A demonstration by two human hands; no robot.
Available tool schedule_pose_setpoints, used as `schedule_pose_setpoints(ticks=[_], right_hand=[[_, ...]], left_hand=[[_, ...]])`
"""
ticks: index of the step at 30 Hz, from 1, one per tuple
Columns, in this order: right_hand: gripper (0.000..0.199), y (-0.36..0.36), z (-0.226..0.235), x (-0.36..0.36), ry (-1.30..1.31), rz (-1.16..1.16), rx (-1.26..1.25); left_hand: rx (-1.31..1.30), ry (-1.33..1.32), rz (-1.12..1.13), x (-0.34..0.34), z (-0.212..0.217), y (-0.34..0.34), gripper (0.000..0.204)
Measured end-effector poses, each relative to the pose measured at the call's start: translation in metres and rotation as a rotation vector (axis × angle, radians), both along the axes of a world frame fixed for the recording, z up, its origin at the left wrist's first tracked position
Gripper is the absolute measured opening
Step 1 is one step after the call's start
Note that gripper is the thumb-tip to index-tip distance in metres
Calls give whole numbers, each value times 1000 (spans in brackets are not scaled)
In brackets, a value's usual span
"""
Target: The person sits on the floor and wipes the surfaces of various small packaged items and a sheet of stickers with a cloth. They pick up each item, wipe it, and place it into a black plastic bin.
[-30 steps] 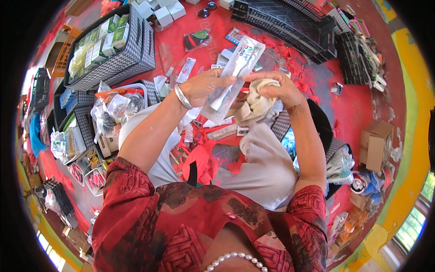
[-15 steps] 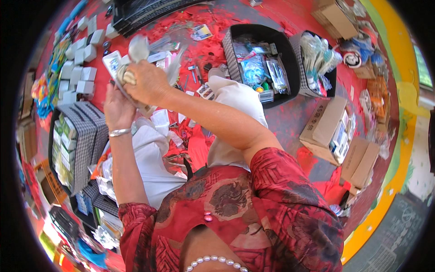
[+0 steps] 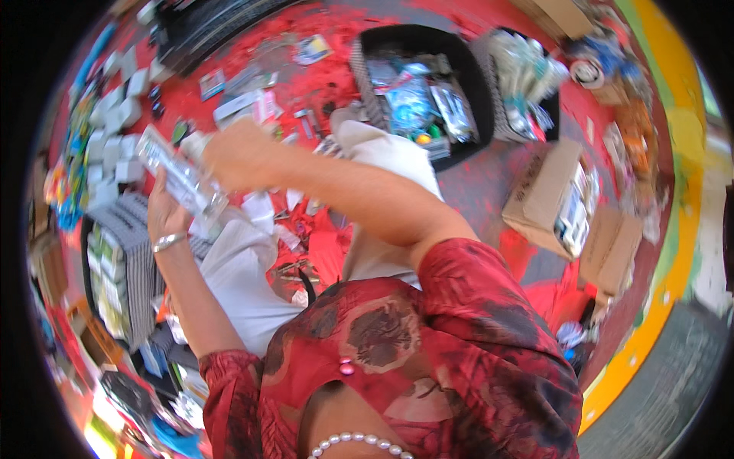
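Observation:
My left hand [image 3: 164, 213], with a silver bangle at the wrist, grips the lower end of a long clear plastic packet [image 3: 180, 177] held up at the left. My right hand [image 3: 229, 157] reaches across from the right and closes on the same packet near its middle; the hand is blurred. I sit on a red floor in white trousers [image 3: 245, 268] and a red patterned top. Small packets and red scraps lie on the floor around my knees.
A black crate [image 3: 459, 61] of blue and clear packets stands ahead right, another bin of packets [image 3: 527, 73] beside it. Cardboard boxes [image 3: 547, 195] sit at right. A grey crate [image 3: 126, 260] of green-labelled boxes is at left, white boxes [image 3: 111, 145] above it.
The view has swung further left over the second. Both hands stayed on the clear packet and carried it from the middle toward the left side, above the grey crate.

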State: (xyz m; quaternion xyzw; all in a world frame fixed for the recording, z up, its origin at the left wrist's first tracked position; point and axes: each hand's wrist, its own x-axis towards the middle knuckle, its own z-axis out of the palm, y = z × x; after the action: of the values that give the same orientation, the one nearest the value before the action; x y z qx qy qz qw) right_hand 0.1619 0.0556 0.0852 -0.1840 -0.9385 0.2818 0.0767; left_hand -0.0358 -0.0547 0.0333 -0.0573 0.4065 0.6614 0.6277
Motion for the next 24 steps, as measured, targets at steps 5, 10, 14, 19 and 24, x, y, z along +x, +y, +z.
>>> schedule_pose_setpoints(ticks=[5, 10, 14, 19, 24], right_hand=[[30, 59, 25, 13, 286, -509, -495], [22, 29, 28, -5, 660, -299, -619], [25, 5, 18, -29, 436, -134, 276], [22, 49, 14, -20, 302, -486, 171], [21, 65, 21, -8, 595, -805, -573]], left_hand=[[113, 118, -124, 16, 15, -1, 34], [70, 334, -101, 55, 32, 7, 33], [215, 834, -263, 79, 29, 8, 36], [272, 1138, -357, 83, 30, 1, 27], [205, 507, -130, 80, 32, -1, 28]])
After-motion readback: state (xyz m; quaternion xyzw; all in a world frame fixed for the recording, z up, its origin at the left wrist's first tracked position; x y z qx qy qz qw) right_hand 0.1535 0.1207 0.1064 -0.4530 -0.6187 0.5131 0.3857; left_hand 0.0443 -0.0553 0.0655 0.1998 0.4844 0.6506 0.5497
